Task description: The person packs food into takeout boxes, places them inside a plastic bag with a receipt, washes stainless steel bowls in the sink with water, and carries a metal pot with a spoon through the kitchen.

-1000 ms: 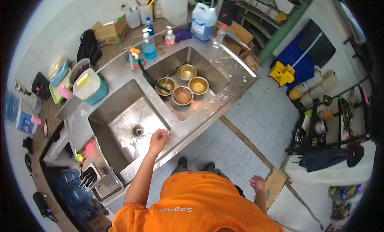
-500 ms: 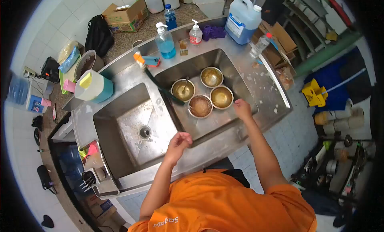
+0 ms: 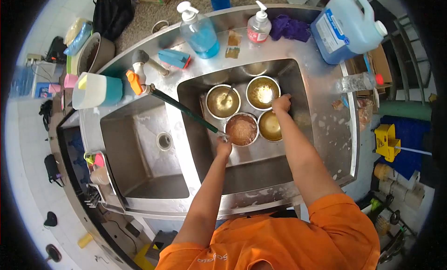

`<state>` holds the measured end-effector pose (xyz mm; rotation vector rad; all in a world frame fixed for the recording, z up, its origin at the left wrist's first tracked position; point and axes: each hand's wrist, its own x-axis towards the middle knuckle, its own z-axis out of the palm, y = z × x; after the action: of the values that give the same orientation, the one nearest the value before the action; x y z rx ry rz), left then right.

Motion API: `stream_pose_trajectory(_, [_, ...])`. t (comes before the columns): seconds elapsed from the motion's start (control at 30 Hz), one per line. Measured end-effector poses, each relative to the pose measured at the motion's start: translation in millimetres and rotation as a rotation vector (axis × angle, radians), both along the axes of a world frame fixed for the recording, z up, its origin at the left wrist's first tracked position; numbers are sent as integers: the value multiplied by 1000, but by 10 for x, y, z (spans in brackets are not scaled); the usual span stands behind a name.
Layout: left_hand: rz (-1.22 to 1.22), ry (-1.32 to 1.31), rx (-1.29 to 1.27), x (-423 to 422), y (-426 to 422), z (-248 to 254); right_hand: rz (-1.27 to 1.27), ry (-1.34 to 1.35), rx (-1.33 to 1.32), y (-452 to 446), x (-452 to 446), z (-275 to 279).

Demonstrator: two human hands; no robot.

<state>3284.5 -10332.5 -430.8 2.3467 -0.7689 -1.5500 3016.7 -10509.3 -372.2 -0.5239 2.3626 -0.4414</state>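
Observation:
Four metal bowls stand together in the right sink basin. My left hand (image 3: 224, 147) is closed around the end of a dark green hose (image 3: 186, 113), beside the bowl of cloudy brownish liquid (image 3: 242, 129). My right hand (image 3: 281, 104) has its fingers closed at the rim of the upper right bowl (image 3: 262, 92), over the edge of the lower right bowl (image 3: 271, 126); whether it grips anything is hidden. The upper left bowl (image 3: 223, 101) holds a spoon (image 3: 228, 93). An orange-handled tap (image 3: 135, 82) stands at the hose's other end.
Left of the bowls is a second basin (image 3: 139, 153) with a drain. Behind are a blue soap bottle (image 3: 200, 35), a sponge or brush (image 3: 174, 58), a pump bottle (image 3: 258, 26), a purple cloth (image 3: 289, 28) and a large blue jug (image 3: 342, 30). A clear bottle (image 3: 357, 83) lies at right.
The view has moved closer over the sink. Both hands have reached forward into the right basin; my left hand has taken hold of the hose end and my right has come to the bowls.

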Motion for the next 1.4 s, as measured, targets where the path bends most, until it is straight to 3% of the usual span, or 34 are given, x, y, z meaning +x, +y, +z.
stream_pose_trajectory(0.07, [-2, 93, 149, -8, -110, 56, 78, -139, -99, 37, -36, -105])
stream_pose_trajectory(0.1, [128, 132, 199, -128, -166, 254, 59, -269, -164, 83, -49, -90])
stream_pose_trajectory(0.17, [228, 303, 168, -139, -113, 101, 6, -522, -310, 171, -91, -96])
stream_pose_trajectory(0.3, [380, 389, 78, -113, 7, -467, 123, -531, -417, 509, -289, 286])
stream_pose_trajectory(0.37, [371, 492, 26, -127, 25, -376, 146, -579, -477, 727, -397, 505])
stream_pose_trajectory(0.47, [422, 496, -40, -223, 11, -74, 316, -660, -261, 988, -577, 965])
stream_pose_trajectory(0.6, [514, 567, -73, -211, -71, 140, 612, -787, -14, 1268, -722, 1025])
stream_pose_trajectory(0.7, [357, 546, -20, -80, -91, -46, 787, -764, 122, 1525, -482, 837])
stream_pose_trajectory(0.8, [415, 509, -102, -118, -50, 94, 844, -877, 149, 1800, -97, 363])
stream_pose_trajectory(0.83, [327, 474, -56, -79, -15, -7, 863, -843, 145, 1838, 91, 304])
stream_pose_trajectory(0.93, [-75, 82, -235, 43, 75, 127, 865, -874, 147, 1811, 476, 90])
stream_pose_trajectory(1.03, [-351, 89, -187, 300, 194, 95, 1104, -791, 158, 1695, 637, -178])
stream_pose_trajectory(1.13, [-363, -189, -123, 316, 252, -52, 1469, -149, -266, 1517, 609, -211])
stream_pose_trajectory(1.2, [-447, -354, -207, 256, 171, 97, 1191, 1, -292, 1268, 436, -216])
stream_pose_trajectory(1.27, [-532, -516, -350, 165, 108, 98, 1252, 538, -363, 957, 165, -128])
stream_pose_trajectory(1.33, [-623, -688, -542, 118, 90, -32, 1401, 519, -295, 651, -212, -426])
stream_pose_trajectory(1.4, [-665, -530, -365, 35, -127, 224, 1449, 233, -30, 374, -427, -518])
